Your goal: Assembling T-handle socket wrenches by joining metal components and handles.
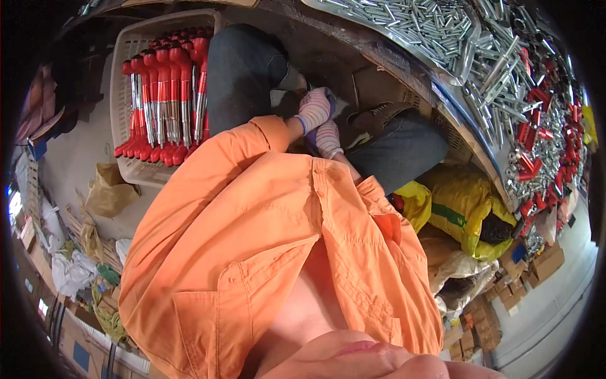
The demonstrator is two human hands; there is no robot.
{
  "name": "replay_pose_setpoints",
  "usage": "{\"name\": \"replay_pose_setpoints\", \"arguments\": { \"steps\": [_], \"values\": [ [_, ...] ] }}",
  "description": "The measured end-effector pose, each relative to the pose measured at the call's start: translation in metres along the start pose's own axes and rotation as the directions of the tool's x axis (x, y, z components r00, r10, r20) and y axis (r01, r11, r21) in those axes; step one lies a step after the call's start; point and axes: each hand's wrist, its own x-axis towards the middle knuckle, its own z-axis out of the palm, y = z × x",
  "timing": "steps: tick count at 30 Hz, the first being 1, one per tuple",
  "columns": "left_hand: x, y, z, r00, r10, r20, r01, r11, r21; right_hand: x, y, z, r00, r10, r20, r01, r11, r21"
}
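Observation:
My left hand [315, 107] wears a pink-and-white striped knit glove and is between my knees, its fingers curled. Just below it and touching it is my right hand [327, 138], in a matching striped glove, its fingers mostly hidden. Anything held between the two hands is too hidden to make out. To my left, a pale plastic crate [117, 76] holds several red-and-silver rod-shaped tools [165, 95] with bent red ends, standing side by side. My left forearm in its orange sleeve [221, 151] passes close by the crate.
At the right, a worktable edge [464, 117] carries heaped silver metal pins [423, 28] and red metal parts [533, 145]. Below it stands a yellow woven sack [457, 196]. Cardboard boxes [544, 262] lie further right; a brown paper bag [110, 192] sits near the crate.

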Motion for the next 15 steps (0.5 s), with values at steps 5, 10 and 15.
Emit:
{"name": "replay_pose_setpoints", "arguments": {
  "steps": [5,10,15],
  "values": [
    [0.047,-0.024,0.019,0.885,-0.128,0.448,0.092,0.991,0.102,-0.023,-0.068,-0.053,0.997,-0.047,-0.068,0.047,0.999,-0.002],
    [0.069,-0.049,0.011,0.550,-0.556,0.623,0.791,0.585,-0.176,-0.049,-0.102,-0.076,0.995,0.098,0.017,-0.092,0.973,-0.211],
    [0.063,-0.068,0.020,0.763,-0.217,0.609,0.437,0.867,-0.240,-0.052,-0.106,-0.079,0.993,-0.001,0.115,0.051,0.901,-0.431]
  ]
}}
